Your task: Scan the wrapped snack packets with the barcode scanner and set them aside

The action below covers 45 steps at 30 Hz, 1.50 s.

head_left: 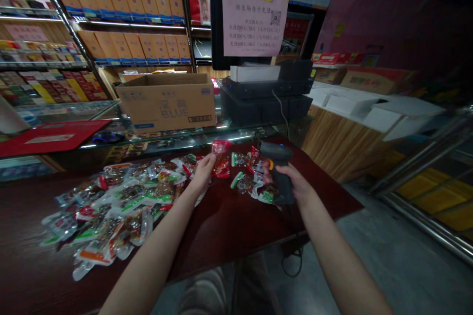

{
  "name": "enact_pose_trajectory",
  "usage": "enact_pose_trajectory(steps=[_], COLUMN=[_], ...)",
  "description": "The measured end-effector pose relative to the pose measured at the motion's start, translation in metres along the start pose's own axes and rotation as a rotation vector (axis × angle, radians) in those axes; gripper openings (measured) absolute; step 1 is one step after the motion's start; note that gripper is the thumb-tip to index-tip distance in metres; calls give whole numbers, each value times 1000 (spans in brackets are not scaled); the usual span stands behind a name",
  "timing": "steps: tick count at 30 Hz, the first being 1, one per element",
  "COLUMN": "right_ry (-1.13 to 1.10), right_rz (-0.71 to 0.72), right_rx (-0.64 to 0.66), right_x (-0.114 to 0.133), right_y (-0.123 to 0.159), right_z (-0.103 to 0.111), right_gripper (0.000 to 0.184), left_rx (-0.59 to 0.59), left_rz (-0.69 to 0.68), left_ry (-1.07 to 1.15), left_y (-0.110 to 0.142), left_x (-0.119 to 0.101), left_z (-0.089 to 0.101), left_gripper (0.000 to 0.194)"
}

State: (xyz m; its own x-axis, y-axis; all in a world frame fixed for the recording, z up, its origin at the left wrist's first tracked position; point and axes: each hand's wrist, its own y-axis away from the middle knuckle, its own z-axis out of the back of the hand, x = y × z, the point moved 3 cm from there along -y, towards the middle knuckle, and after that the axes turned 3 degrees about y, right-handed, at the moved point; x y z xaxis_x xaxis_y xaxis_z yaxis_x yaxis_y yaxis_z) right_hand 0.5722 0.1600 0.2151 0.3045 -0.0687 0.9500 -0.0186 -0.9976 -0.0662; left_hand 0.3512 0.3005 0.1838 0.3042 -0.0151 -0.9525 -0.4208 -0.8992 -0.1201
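Between the thumb and fingers of my left hand (203, 173) is a red snack packet (222, 160), held up over the dark red table (229, 226). My right hand (296, 184) is wrapped round the handle of a black barcode scanner (281, 177), its head pointing left. Under and beside the scanner lies a small group of sealed snack packets (244, 182) with green, red and clear wrapping. A larger heap of similar packets (129, 192) spreads over the table to the left of my left hand. The scanner's trigger is partly hidden by my fingers.
Behind the table, a glass counter carries an open cardboard box (168, 103), a red folder (55, 137), a mouse (108, 137) and a black cash drawer (266, 106). A monitor with a paper sign (254, 22) stands above. The scanner's cable (295, 256) hangs past the table's front edge.
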Motion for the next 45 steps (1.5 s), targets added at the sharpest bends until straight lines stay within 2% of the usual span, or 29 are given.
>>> enact_pose_trajectory(steps=[3,6,10,13,19,21,24,28,31,32,35,37,42,45], right_ry=[-78,-170,-223,-246,-187,-168,-170,-184,-191,-194,-197,-195,-181,-179], right_rz=[-88,-146,-160,-154,-200,-216,-218,-236,-241,-239,-233,-232,-249,-252], right_rx=[133,173,165,151,173,185,193,217,228,236,273,292,317,289], right_x=[-16,-33,-44,-46,-50,-51,-50,-48,-48,-49,-50,-50,-48,-47], right_y=[-13,-21,-24,-23,-19,-17,-16,-16,-16,-15,-13,-12,-10,-12], right_z=[-22,-31,-23,-14,-10,-11,-13,-14,-14,-14,-14,-14,-17,-18], right_gripper=[30,29,30,32,33,32,32,32,33,34,35,35,37,36], left_rx=[9,-30,-180,-240,-336,-344,-305,-151,-46,-15,80,107,141,192], left_rz=[18,18,2,-1,8,-11,8,148,207,211,191,186,267,299], left_ry=[51,-126,-407,-484,-593,-507,-161,350,562,613,688,690,577,532], left_y=[-1,-7,-12,-10,-4,-4,-3,4,11,14,20,23,25,20], left_x=[13,22,20,14,0,-4,-11,-21,-30,-32,-34,-33,-21,-11], left_z=[4,14,34,45,48,46,39,26,18,16,10,6,4,7], left_gripper=[51,37,20,15,8,7,9,19,15,21,52,65,67,68])
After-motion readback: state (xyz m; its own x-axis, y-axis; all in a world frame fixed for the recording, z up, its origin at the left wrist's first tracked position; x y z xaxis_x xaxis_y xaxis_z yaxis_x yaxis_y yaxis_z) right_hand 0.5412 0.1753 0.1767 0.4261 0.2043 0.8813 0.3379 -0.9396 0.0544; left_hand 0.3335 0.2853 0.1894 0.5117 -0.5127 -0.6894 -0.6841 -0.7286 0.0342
